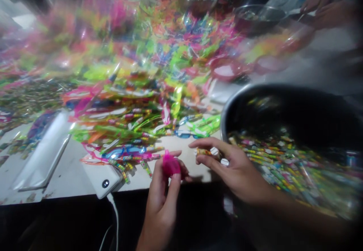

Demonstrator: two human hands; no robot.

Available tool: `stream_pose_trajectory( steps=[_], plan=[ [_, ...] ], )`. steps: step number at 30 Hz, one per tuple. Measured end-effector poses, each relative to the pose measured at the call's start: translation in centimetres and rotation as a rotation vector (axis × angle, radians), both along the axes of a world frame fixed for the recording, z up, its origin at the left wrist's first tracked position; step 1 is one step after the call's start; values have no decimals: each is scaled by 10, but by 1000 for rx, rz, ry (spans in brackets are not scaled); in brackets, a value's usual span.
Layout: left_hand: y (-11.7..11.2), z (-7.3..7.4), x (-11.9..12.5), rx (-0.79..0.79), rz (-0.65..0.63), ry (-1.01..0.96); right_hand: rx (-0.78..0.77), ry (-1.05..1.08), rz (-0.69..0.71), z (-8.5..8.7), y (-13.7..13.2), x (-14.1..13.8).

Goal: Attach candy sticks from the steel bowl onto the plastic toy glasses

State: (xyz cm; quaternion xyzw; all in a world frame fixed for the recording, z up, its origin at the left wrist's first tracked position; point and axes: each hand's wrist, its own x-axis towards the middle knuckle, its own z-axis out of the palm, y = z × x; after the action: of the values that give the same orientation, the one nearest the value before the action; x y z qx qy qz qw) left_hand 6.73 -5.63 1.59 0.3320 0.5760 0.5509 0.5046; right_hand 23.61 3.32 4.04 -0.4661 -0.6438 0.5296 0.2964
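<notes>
Left of the big steel bowl (227, 109), left hand (162, 196) pinches a small pink plastic toy (171, 166) steady; right hand's (238, 172) grip closes on a thin wrapped candy (203, 152) beside it.

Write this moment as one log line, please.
left hand: holds pink piece | right hand: pinches wrapped stick | bowl: right, holds more sticks | pile: bright plastic, behind

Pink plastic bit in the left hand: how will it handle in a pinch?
Probably light: the left hand holds the pink piece with fingertips alone. Likely stiff, since it shows no bend in the pinch. Its glossy surface may be slippery; blur hides finer detail.
</notes>
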Motion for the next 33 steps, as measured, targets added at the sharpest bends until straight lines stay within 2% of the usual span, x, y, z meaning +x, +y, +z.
stream_pose_trajectory(
  steps=[3, 5, 9, 11, 13, 18, 22, 33],
  plan=[
    [-3, 3, 0, 2, 15, 17, -2, -4, 0, 0, 0, 0],
    [-3, 2, 1, 14, 13, 136, 10, 7, 12, 0, 0, 0],
    [2, -5, 1, 130, 61, 269, 25, 27, 3, -2, -1, 1],
    [6, -8, 0, 186, 42, 337, 43, 9, 4, -2, -2, 1],
    [8, -9, -2, 251, -23, 482, 65, -11, 11, -2, -2, 1],
    [11, -12, -7, 548, -237, 926, 130, -31, 43, -2, -4, 2],
    [14, -12, -9, 627, -216, 1199, 192, -33, 105, -3, -5, 4],
    [11, -1, -5, 541, -240, 1260, 425, -24, 192, -8, -6, 4]
  ],
)
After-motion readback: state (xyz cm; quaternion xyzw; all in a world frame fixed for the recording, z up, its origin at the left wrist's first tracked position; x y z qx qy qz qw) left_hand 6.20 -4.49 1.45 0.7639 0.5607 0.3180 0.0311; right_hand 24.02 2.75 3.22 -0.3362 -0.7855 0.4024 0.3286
